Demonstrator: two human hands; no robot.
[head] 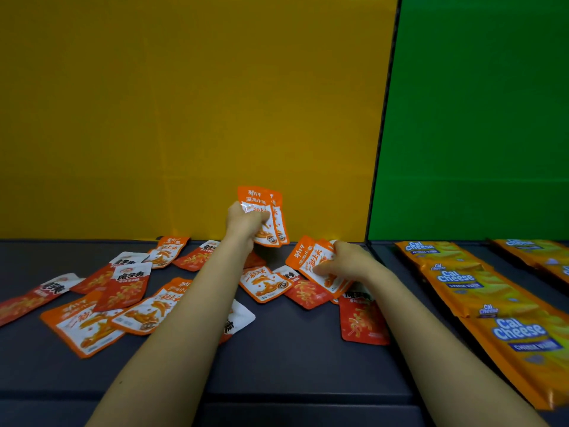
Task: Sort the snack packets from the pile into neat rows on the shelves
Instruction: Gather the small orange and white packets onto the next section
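While the left hand (243, 224) grips two orange packets (261, 198) upright before the yellow back panel (184, 118), the right hand (348, 260) pinches matching packets (311, 257) off the mixed pile (123, 291) on the dark shelf (292, 359). Gathering like with like, I judge; next, both bunches need squaring together.

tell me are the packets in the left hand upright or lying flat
Upright. The left hand grips the orange packets, their top edges pointing up before the yellow wall; whether they touch the shelf, cannot tell.
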